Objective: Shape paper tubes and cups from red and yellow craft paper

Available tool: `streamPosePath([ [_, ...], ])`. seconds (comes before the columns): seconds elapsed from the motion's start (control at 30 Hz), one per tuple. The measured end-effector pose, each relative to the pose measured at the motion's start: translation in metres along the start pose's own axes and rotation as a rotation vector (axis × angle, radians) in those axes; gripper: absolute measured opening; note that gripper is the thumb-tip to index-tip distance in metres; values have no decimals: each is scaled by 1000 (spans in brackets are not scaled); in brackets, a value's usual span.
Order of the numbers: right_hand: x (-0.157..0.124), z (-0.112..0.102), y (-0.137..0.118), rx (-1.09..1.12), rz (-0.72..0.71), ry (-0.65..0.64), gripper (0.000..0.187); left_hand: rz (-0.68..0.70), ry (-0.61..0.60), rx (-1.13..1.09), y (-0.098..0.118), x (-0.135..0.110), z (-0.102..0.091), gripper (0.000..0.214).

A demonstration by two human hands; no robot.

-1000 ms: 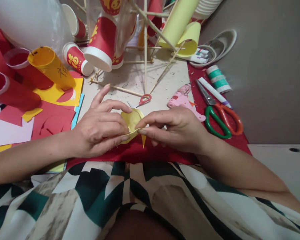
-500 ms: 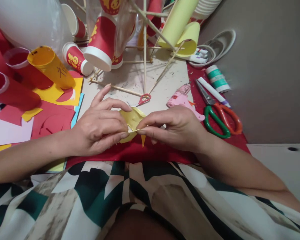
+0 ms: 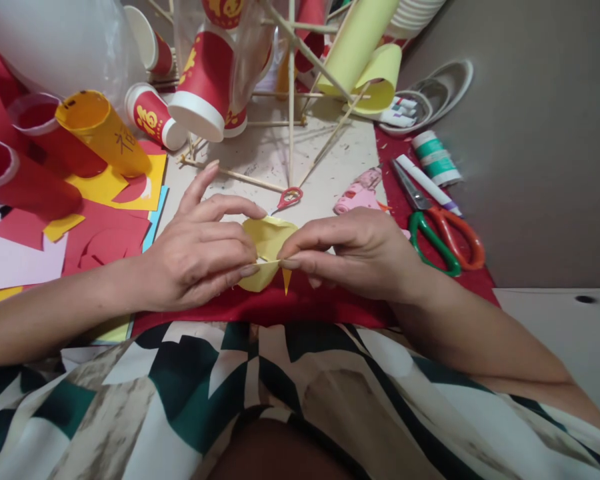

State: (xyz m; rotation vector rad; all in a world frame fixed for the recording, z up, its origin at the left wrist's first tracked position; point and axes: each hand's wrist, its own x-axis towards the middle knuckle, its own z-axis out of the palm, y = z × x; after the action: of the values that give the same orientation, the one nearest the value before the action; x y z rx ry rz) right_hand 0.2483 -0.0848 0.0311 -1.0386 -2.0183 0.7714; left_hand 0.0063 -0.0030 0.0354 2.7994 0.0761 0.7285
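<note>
A small piece of yellow paper (image 3: 270, 237), curled and folded, is held between both hands near the table's front edge. My left hand (image 3: 205, 247) pinches its left side, with the index finger lifted away from the rest. On the other side, my right hand (image 3: 353, 253) grips the paper's edge between thumb and forefinger. Just beyond the paper lie small scissors with red handles (image 3: 290, 197). An orange paper triangle (image 3: 287, 281) shows below the right fingertips. The right hand partly covers a pink glue gun (image 3: 359, 193).
A frame of wooden sticks (image 3: 291, 120) stands behind the hands, with a red paper cup (image 3: 207, 73) hanging in it. Large scissors (image 3: 445, 240) and a marker (image 3: 425, 180) lie at right. Orange (image 3: 107, 137) and red paper tubes (image 3: 30, 180) stand at left.
The right hand has shifted slightly right and the yellow paper looks opened out a little more. The left hand stays almost in place.
</note>
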Motion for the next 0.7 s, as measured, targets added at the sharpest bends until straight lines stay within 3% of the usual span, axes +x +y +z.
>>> streamPosePath([
  [0.27, 0, 12, 1, -25, -147, 29, 12, 15, 51, 19, 4, -1, 9, 9],
  [0.53, -1, 3, 0, 32, 44, -2, 7, -4, 17, 3, -1, -1, 1, 6],
  [0.7, -2, 13, 0, -77, -30, 21, 10, -19, 79, 27, 2, -2, 11, 6],
])
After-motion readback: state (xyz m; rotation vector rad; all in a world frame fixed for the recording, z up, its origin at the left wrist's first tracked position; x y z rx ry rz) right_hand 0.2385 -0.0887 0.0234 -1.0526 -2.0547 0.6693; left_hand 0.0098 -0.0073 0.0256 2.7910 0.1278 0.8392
